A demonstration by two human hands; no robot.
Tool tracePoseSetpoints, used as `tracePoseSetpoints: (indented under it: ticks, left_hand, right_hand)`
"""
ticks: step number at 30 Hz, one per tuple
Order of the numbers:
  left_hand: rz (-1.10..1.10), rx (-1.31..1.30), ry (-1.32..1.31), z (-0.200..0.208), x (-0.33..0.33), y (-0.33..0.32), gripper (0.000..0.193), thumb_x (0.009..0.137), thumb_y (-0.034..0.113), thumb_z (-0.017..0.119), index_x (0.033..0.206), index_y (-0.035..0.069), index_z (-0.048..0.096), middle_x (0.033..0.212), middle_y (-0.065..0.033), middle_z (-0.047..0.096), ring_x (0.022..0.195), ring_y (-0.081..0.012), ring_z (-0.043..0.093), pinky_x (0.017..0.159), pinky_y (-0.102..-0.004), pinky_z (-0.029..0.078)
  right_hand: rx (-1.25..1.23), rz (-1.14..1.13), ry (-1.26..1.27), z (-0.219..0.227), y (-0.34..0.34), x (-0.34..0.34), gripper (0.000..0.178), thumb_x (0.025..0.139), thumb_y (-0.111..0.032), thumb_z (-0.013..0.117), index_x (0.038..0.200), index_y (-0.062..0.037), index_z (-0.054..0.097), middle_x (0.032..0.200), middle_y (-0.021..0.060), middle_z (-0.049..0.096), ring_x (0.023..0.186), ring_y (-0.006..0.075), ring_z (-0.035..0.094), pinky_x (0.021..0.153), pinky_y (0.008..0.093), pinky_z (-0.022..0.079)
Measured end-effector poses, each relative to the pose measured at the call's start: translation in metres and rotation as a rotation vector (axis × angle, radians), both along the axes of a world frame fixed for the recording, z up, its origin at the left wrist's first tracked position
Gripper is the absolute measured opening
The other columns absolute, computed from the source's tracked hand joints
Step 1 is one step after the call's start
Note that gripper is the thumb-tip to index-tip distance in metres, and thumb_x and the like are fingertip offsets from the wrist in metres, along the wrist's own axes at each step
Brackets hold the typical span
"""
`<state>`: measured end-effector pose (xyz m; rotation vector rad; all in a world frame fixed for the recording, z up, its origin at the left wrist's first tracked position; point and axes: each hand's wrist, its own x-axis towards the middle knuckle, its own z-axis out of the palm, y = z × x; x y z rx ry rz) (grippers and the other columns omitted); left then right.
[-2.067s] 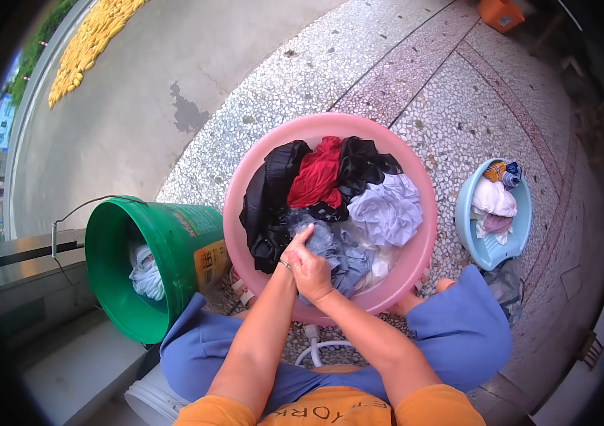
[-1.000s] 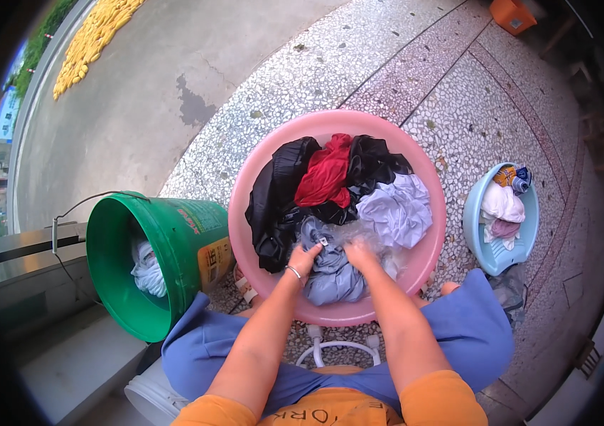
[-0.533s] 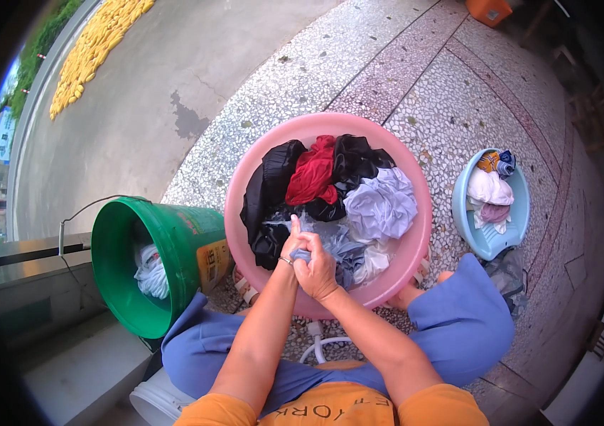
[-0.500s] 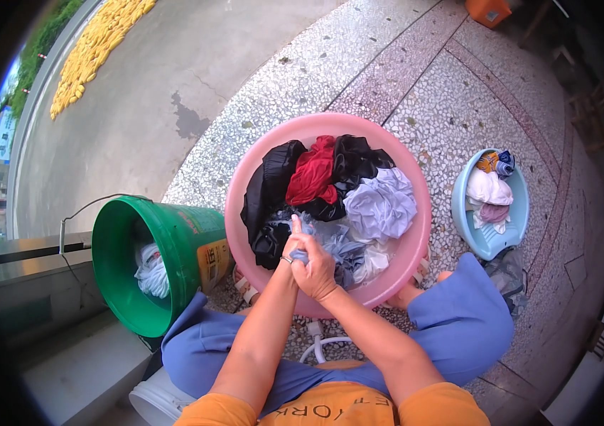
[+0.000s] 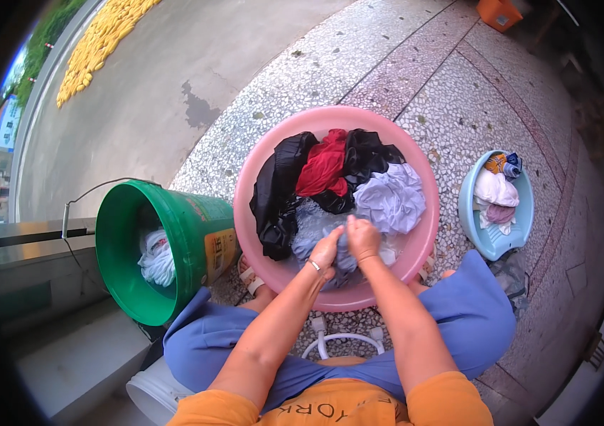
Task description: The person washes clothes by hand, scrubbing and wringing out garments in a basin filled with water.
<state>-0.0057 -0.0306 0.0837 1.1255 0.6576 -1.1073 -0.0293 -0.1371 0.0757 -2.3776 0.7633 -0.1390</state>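
Observation:
Over the near half of a large pink tub (image 5: 244, 202), my left hand (image 5: 325, 253) and my right hand (image 5: 364, 238) are side by side with fingers closed. Both grip a wet grey-blue cloth (image 5: 345, 257), which hangs below them; its exact kind is unclear. More grey-blue cloth (image 5: 309, 221) lies in the water beside it. A black garment (image 5: 278, 186) fills the tub's left side. Toward the far side lies a red cloth (image 5: 323, 165) with another black cloth (image 5: 371, 155) to its right. A bunched lavender cloth (image 5: 391, 199) rests at the right.
A green bucket (image 5: 199, 220) lies tipped at my left with white cloth (image 5: 155, 258) inside. On the right, a light-blue basin (image 5: 485, 246) holds small garments. A white bucket (image 5: 154, 392) is at lower left. Yellow corn cobs (image 5: 101, 48) cover ground far left; an orange container (image 5: 499, 14) stands far right.
My hands were clasped together around the grey-blue cloth; now they are side by side, the right one shifted rightward. The whole view has shifted slightly.

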Motion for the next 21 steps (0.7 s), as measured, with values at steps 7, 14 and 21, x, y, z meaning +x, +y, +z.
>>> tracePoseSetpoints:
  ticks: [7, 14, 21]
  left_hand:
    - [0.510, -0.125, -0.062, -0.040, 0.020, 0.040, 0.034, 0.084, 0.021, 0.059, 0.114, 0.010, 0.046, 0.108, -0.0075, 0.056, 0.099, -0.0226, 0.054, 0.089, -0.0392, 0.042]
    - [0.289, -0.139, 0.007, -0.074, 0.011, 0.057, 0.029, 0.084, 0.020, 0.059, 0.109, 0.007, 0.053, 0.103, -0.0074, 0.060, 0.100, -0.0219, 0.054, 0.092, -0.0385, 0.040]
    - [0.514, -0.429, 0.214, -0.052, 0.035, 0.047, 0.028, 0.087, 0.035, 0.052, 0.099, 0.011, 0.056, 0.092, -0.0073, 0.061, 0.085, -0.0234, 0.058, 0.079, -0.0430, 0.047]
  right_hand:
    - [-0.197, 0.088, 0.131, 0.010, 0.029, -0.006, 0.039, 0.079, -0.034, 0.059, 0.112, -0.0155, 0.053, 0.108, 0.0101, 0.052, 0.096, 0.0303, 0.050, 0.078, 0.0440, 0.040]
    - [0.246, 0.106, 0.651, -0.023, -0.002, 0.017, 0.059, 0.068, -0.028, 0.067, 0.121, -0.0122, 0.047, 0.113, 0.0163, 0.056, 0.105, 0.0334, 0.053, 0.088, 0.0476, 0.040]
    - [0.370, 0.400, -0.065, 0.052, 0.052, 0.007, 0.026, 0.074, -0.022, 0.062, 0.096, -0.0094, 0.057, 0.093, 0.0142, 0.060, 0.086, 0.0324, 0.058, 0.072, 0.0411, 0.047]
